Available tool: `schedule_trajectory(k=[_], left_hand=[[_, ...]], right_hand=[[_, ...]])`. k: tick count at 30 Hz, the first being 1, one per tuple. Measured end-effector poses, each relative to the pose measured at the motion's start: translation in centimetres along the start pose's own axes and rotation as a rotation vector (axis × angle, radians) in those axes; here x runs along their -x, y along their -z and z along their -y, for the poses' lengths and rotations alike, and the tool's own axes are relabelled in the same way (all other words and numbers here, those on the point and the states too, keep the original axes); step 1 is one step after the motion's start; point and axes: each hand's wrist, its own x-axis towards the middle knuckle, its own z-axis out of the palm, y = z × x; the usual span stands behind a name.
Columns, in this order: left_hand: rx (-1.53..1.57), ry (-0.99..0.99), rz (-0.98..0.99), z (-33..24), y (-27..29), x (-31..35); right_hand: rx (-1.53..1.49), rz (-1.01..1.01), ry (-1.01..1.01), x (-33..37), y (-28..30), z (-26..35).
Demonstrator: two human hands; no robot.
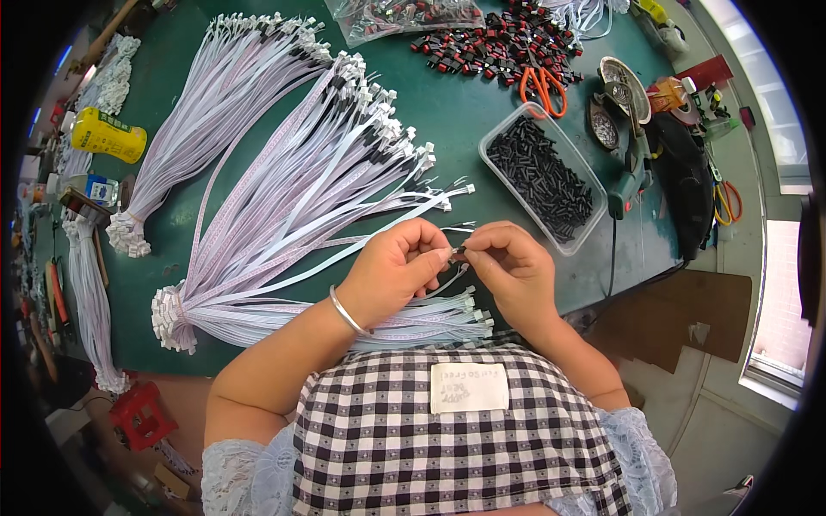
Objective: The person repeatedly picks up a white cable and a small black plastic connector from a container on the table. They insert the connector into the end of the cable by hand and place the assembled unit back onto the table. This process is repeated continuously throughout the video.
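Note:
My left hand point(397, 268) is closed in a pinch on the end of a thin wire, near the table's front edge. Facing it, my right hand point(519, 273) pinches a small black sleeve point(460, 250), its fingertips almost meeting the left ones. Fingers partly cover the wire tip. Under and beyond my left hand fans a big bundle of flat white cables point(284, 185) with white plugs, some with black sleeves. Beyond my right hand stands a clear plastic tub point(594, 230) of short black tubes point(542, 176).
Small red-and-black parts point(508, 47) lie heaped at the back, with orange-handled scissors point(544, 90) by them. A green-handled soldering iron point(631, 181) with a cord is at right. A second cable bundle point(215, 112) and a yellow bottle point(109, 136) are at left.

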Motion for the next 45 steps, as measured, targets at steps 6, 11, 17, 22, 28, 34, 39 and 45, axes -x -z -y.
schedule_trajectory(k=[6, 11, 17, 22, 28, 34, 39, 45], left_hand=[[-0.024, -0.002, -0.001, -0.2, -0.1, 0.0], [-0.005, -0.012, 0.006, 0.0, 0.0, 0.0], [-0.035, -0.019, 0.006, -0.1, -0.1, 0.0], [-0.408, -0.109, 0.066, -1.5, 0.1, 0.8], [-0.485, -0.093, 0.165, -2.3, 1.3, 0.8], [-0.48, -0.144, 0.052, -2.2, 0.8, 0.9], [-0.714, -0.47, -0.132, -2.6, -0.5, 1.3], [-0.913, -0.744, -0.11, -3.9, -0.5, 1.1]], right_hand=[[0.021, 0.017, 0.01, -0.1, 0.0, -0.1], [0.033, 0.026, 0.002, -0.1, 0.0, -0.4], [0.063, 0.043, -0.025, -0.1, -0.1, 0.0], [0.161, 0.117, -0.028, -0.6, 0.4, 0.5], [0.121, 0.224, -0.029, -0.9, 0.9, 0.5], [0.295, 0.411, 0.221, -2.2, 1.7, 0.9], [0.449, 0.416, 0.534, -3.6, 2.0, 2.1], [0.517, 0.414, 0.838, -4.7, 2.4, 3.6]])
